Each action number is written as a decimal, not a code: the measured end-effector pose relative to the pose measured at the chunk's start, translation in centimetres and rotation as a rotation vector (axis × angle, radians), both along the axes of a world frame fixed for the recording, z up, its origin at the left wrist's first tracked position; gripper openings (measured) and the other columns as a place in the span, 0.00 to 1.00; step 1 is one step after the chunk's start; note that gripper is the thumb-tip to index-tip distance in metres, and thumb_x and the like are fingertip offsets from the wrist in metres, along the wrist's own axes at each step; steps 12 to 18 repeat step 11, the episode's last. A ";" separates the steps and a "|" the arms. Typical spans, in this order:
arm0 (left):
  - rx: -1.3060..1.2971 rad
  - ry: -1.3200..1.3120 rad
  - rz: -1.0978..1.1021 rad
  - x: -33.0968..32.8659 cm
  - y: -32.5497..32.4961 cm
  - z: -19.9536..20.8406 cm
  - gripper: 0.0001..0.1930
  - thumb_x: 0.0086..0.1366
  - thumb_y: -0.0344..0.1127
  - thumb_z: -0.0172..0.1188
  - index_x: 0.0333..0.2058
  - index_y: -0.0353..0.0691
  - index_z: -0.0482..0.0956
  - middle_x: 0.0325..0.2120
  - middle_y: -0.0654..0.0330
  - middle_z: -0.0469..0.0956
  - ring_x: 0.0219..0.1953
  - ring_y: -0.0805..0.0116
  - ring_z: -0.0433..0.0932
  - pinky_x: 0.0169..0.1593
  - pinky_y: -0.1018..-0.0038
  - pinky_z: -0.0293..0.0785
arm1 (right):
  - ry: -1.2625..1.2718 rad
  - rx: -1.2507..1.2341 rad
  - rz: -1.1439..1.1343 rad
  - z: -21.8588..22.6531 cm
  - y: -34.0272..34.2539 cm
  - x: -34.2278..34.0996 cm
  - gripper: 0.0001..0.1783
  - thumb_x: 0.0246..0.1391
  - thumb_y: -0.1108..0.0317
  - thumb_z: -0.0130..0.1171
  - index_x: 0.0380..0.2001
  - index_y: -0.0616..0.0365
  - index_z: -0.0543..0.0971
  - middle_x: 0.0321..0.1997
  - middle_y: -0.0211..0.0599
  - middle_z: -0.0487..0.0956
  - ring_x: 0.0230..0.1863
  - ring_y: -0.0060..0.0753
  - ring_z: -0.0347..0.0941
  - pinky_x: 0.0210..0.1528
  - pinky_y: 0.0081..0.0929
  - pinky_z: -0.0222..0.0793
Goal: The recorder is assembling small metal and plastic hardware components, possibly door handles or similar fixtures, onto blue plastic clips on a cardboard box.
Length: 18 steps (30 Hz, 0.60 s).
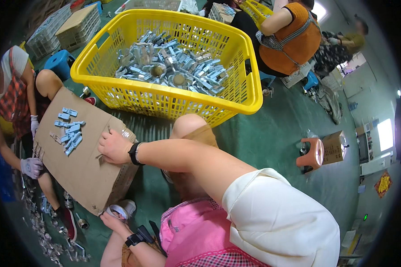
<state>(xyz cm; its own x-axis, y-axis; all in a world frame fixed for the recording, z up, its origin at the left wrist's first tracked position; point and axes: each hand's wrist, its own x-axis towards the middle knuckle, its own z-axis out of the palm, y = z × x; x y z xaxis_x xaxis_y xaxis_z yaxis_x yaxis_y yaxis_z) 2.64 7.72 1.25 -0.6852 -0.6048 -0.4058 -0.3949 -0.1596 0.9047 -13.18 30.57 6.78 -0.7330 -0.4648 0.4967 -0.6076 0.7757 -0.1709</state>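
A brown cardboard box (82, 173) stands at the left with several light-blue metal clamps (71, 131) in a loose group on its top. My right hand (115, 147), a dark band at its wrist, rests on the box top to the right of the clamps. Its fingers are curled down against the cardboard; anything within them is hidden. Low down, my left hand (112, 221) has its fingertips pinched at the box's near corner. Behind the box, a big yellow plastic basket (173, 95) holds a heap of similar blue and silver metal parts (169, 64).
A co-worker's gloved hand (31, 167) touches the box's left side. Metal parts (44, 227) are scattered on the green floor at lower left. White crates (78, 26) and a blue stool (59, 63) are at far left. An orange stool (314, 153) stands at right; another person (285, 42) sits beyond the basket.
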 end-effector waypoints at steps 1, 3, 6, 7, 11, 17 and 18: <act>0.001 0.007 -0.005 -0.1 0.0 0.0 0.10 0.63 0.38 0.42 0.30 0.38 0.66 0.14 0.62 0.64 0.09 0.76 0.60 0.10 0.80 0.55 | -0.008 0.010 -0.006 0.2 0.1 0.0 0.13 0.39 0.57 0.59 0.27 0.53 0.77 0.34 0.34 0.73 0.43 0.38 0.65 0.39 0.36 0.61; -0.003 0.031 -0.040 0.3 -0.3 -0.1 0.10 0.63 0.39 0.42 0.31 0.38 0.66 0.14 0.63 0.64 0.09 0.76 0.60 0.10 0.80 0.56 | -0.013 0.019 -0.008 0.2 -0.3 0.2 0.14 0.39 0.57 0.59 0.27 0.53 0.77 0.34 0.34 0.73 0.44 0.38 0.65 0.39 0.36 0.61; -0.009 0.055 -0.093 0.4 -1.4 -1.1 0.10 0.63 0.39 0.41 0.31 0.38 0.65 0.15 0.63 0.65 0.10 0.76 0.61 0.10 0.80 0.55 | -0.011 0.016 -0.015 0.2 -0.6 0.3 0.14 0.40 0.57 0.59 0.28 0.53 0.77 0.35 0.34 0.73 0.45 0.38 0.65 0.40 0.36 0.61; -0.010 0.067 -0.097 0.4 -1.5 -1.3 0.10 0.63 0.39 0.41 0.31 0.38 0.65 0.15 0.63 0.65 0.10 0.76 0.61 0.10 0.80 0.55 | -0.022 0.031 -0.045 0.3 -0.8 0.6 0.14 0.40 0.56 0.59 0.28 0.53 0.77 0.36 0.34 0.74 0.46 0.38 0.65 0.40 0.36 0.61; -0.024 0.040 -0.036 -0.3 -0.5 0.5 0.09 0.62 0.36 0.40 0.30 0.36 0.64 0.12 0.59 0.63 0.08 0.72 0.60 0.09 0.77 0.56 | -0.119 0.112 -0.092 0.2 -1.2 0.1 0.18 0.38 0.54 0.62 0.31 0.53 0.78 0.37 0.33 0.74 0.49 0.39 0.64 0.43 0.35 0.62; -0.024 0.040 -0.036 -0.3 -0.5 0.5 0.09 0.62 0.36 0.40 0.30 0.36 0.64 0.12 0.59 0.63 0.08 0.72 0.60 0.09 0.77 0.56 | -0.119 0.112 -0.092 0.2 -1.2 0.1 0.18 0.38 0.54 0.62 0.31 0.53 0.78 0.37 0.33 0.74 0.49 0.39 0.64 0.43 0.35 0.62; -0.024 0.040 -0.036 -0.3 -0.5 0.5 0.09 0.62 0.36 0.40 0.30 0.36 0.64 0.12 0.59 0.63 0.08 0.72 0.60 0.09 0.77 0.56 | -0.119 0.112 -0.092 0.2 -1.2 0.1 0.18 0.38 0.54 0.62 0.31 0.53 0.78 0.37 0.33 0.74 0.49 0.39 0.64 0.43 0.35 0.62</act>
